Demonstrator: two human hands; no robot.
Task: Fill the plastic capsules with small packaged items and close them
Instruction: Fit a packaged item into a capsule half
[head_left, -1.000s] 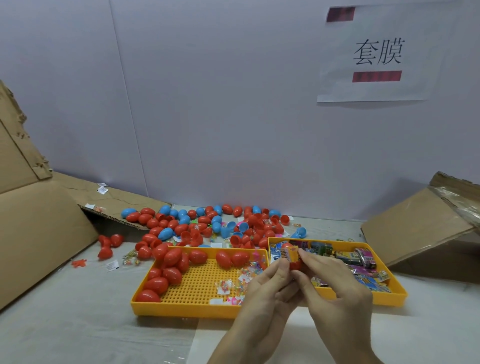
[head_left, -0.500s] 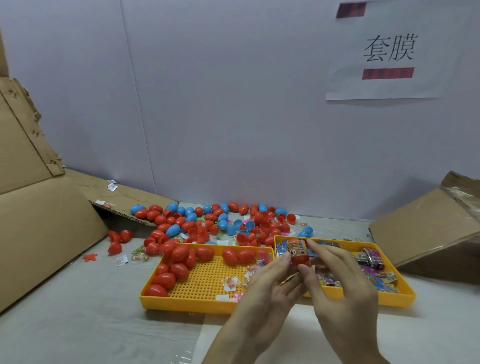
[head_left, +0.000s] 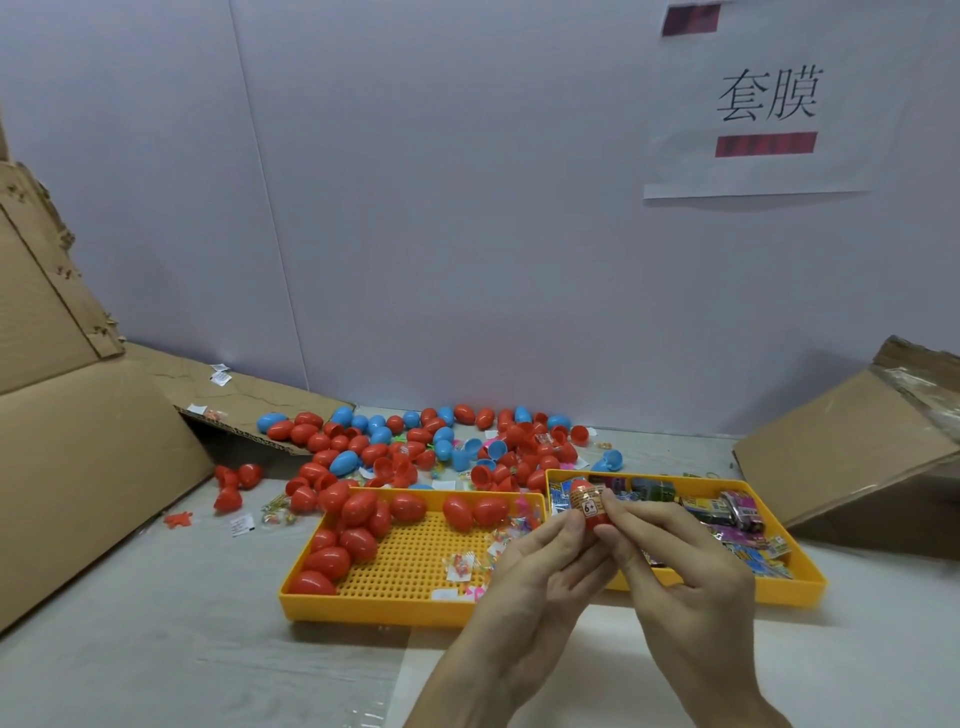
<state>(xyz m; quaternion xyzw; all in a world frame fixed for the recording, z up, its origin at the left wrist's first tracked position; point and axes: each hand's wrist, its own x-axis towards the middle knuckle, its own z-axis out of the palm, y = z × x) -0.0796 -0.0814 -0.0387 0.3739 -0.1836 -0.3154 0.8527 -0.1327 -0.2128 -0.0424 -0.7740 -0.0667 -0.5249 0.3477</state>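
Pinching a red capsule (head_left: 588, 505) from both sides, left hand (head_left: 540, 577) and right hand (head_left: 680, 571) alike, fingertips curled round it. Held upright above the meeting edges of the left tray (head_left: 384, 608) and right tray (head_left: 779, 592), with a printed band (head_left: 579, 500) marked 6+ round its middle. Closed red capsules (head_left: 358, 519) lying in the left, coloured packets (head_left: 737, 512) in the right. Beyond, a loose heap (head_left: 415, 441) of red and blue shells.

Pale wall (head_left: 415, 208), grey tabletop (head_left: 156, 649).
Paper sign (head_left: 753, 171) upper right; left cardboard (head_left: 78, 467) and right cardboard (head_left: 841, 447) propped at the sides.
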